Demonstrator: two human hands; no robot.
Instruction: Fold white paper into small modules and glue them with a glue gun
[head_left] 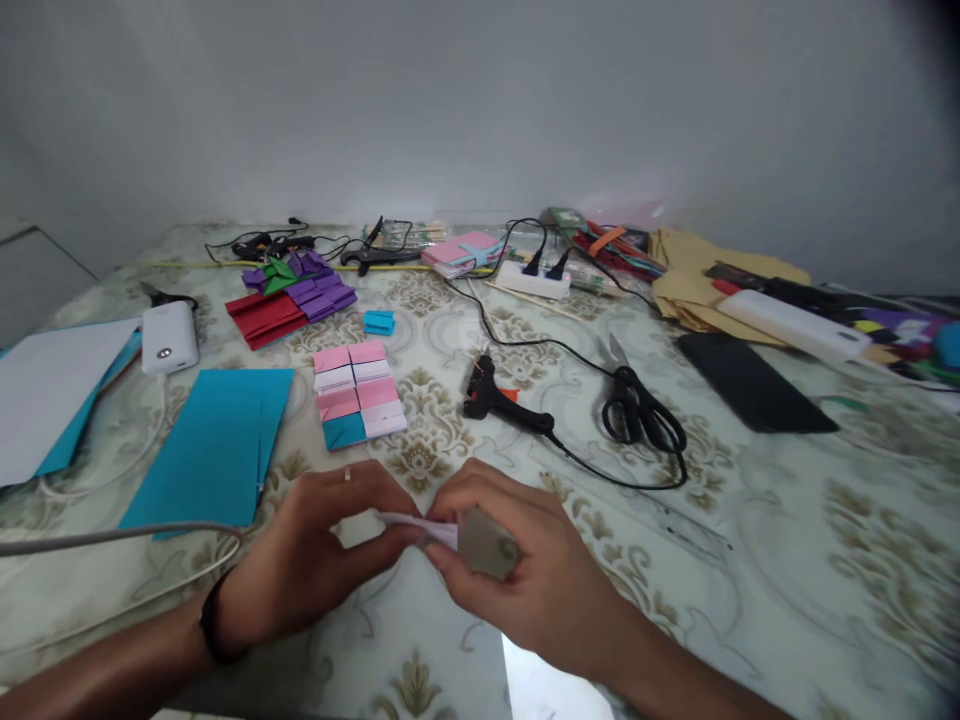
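A small folded strip of pale pink paper is pinched between both hands near the front of the table. My left hand holds its left end between thumb and fingertips. My right hand grips it from the other side, and the fingertips of the two hands nearly touch. Beyond them lies a block of folded paper pieces in pink, white and blue. A black glue gun rests behind my right hand, and black-handled scissors lie right of it.
Blue paper sheets and a white power bank are on the left. Red folded paper lies behind. A power strip sits at the back. On the right are a black phone and a clear ruler. Cables cross the patterned tablecloth.
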